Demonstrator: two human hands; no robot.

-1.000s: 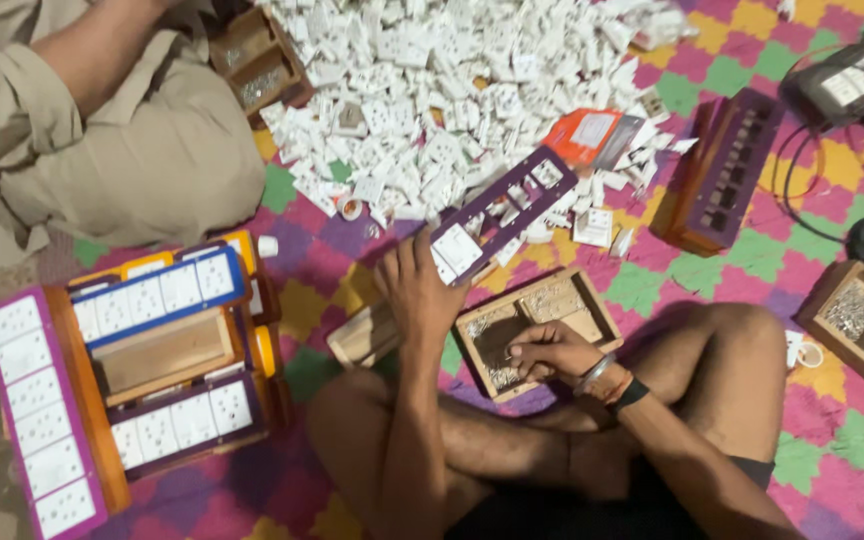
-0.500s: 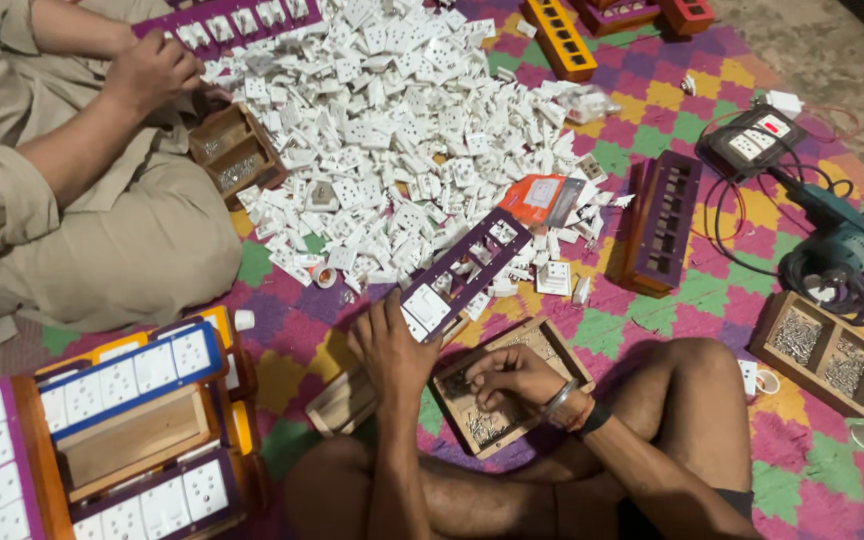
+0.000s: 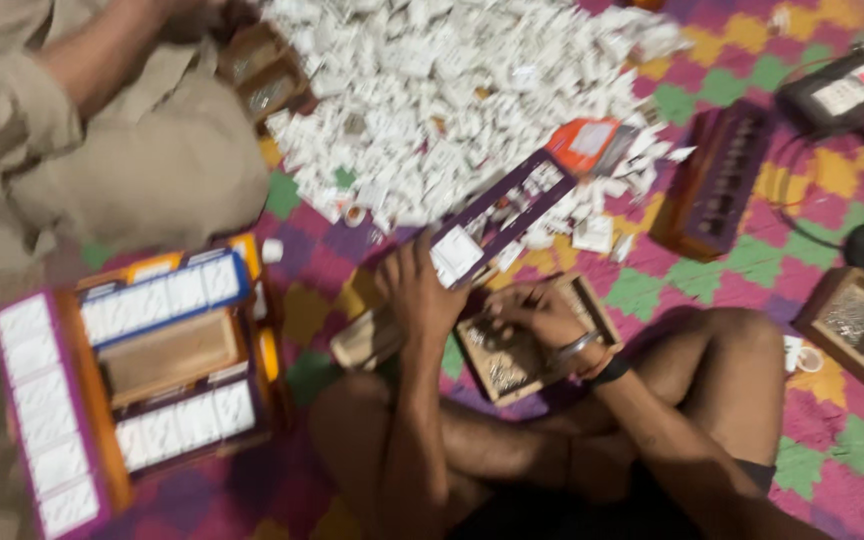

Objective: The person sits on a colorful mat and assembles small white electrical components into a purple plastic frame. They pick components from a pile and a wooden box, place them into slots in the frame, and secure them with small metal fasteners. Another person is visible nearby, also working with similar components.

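I sit cross-legged on a patterned mat. My left hand [image 3: 417, 292] grips the near end of a long purple switch panel [image 3: 512, 212] that holds a white switch and slants up toward the pile. My right hand [image 3: 544, 316], with a bangle and a dark band at the wrist, rests with curled fingers inside a small wooden tray [image 3: 504, 372] of tiny parts between my knees. Blur hides whether its fingers pinch anything. A pale wooden block [image 3: 364, 340] lies under my left wrist.
A big heap of white switch parts [image 3: 452, 90] lies ahead, with an orange packet [image 3: 584, 140] at its edge. Another person in khaki [image 3: 102, 150] sits at the left. Finished panels with white switches [image 3: 142, 370] are stacked at lower left. A brown panel [image 3: 717, 180], black device [image 3: 837, 90] and wooden box [image 3: 857, 325] lie to the right.
The view has swung and is now blurred. My left hand keeps hold of the purple panel and my right hand stays in the wooden tray.
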